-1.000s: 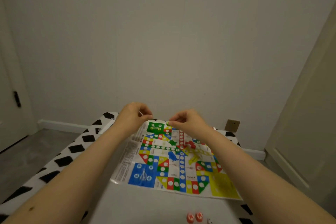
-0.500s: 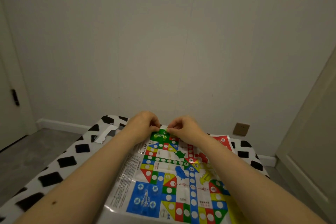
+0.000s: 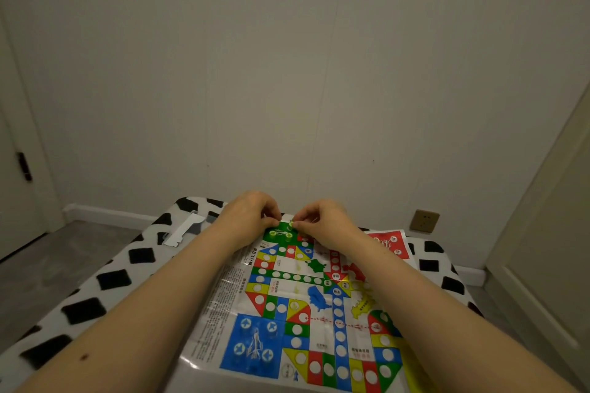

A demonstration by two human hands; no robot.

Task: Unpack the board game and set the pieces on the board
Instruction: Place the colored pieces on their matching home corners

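Both hands reach to the far green corner of the board (image 3: 297,297), which lies flat on the table (image 3: 105,284). The left hand (image 3: 247,217) and right hand (image 3: 322,222) each pinch small green pieces (image 3: 281,234) there, fingers curled together.

Left hand (image 3: 249,217) and right hand (image 3: 319,220) pinch small pieces above the board's (image 3: 287,297) green corner (image 3: 281,233).

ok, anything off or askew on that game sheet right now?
Slightly. The board sheet lies rotated against the table and creased, with glare along its folds, not fully flat. Both hands, left hand and right hand, work at the green corner. Nothing spilled.
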